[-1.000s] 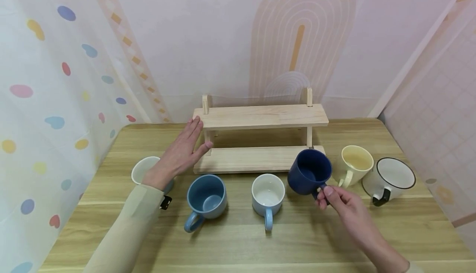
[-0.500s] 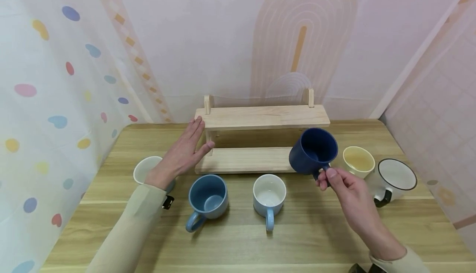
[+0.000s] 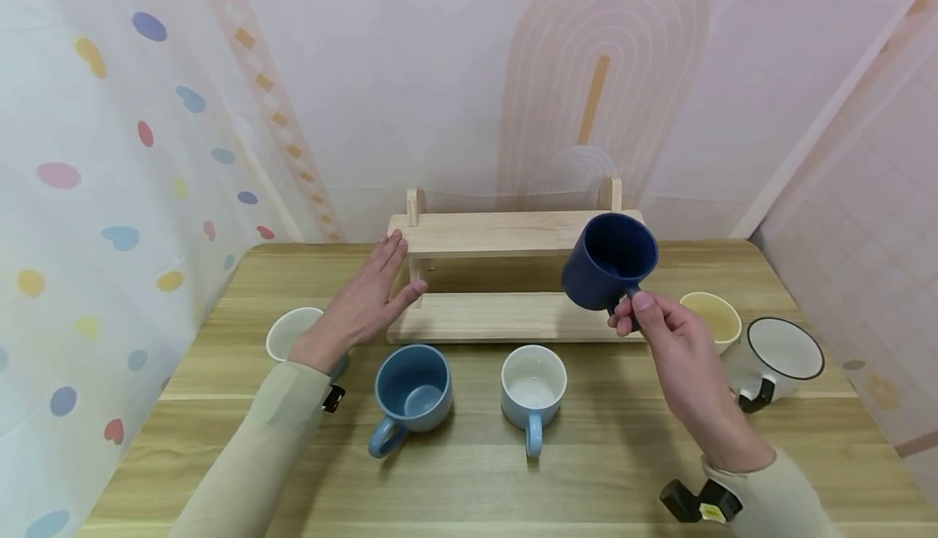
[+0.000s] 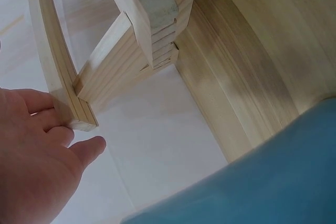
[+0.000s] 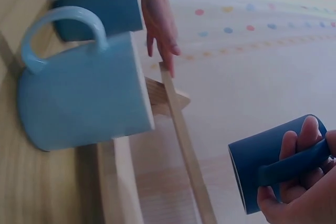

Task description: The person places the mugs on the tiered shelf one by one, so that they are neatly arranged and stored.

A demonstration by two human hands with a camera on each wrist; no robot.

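Our left arm [image 3: 245, 461] reaches forward from the near side of the table [image 3: 586, 481] toward the back edge, sleeved in pale beige down to the wrist. The left hand [image 3: 355, 314], closer to the left edge, lies back upward, its fingers [image 3: 386, 257] straight and together, pointing to the back edge, its thumb spread apart toward the right edge. Our right arm [image 3: 780, 501] comes from the near right corner and angles inward, similarly sleeved (the bare wrist shows past the cuff). The right hand [image 3: 685, 359], nearer the right edge, is held up off the table, fingers curled, thumb pressing down from above.
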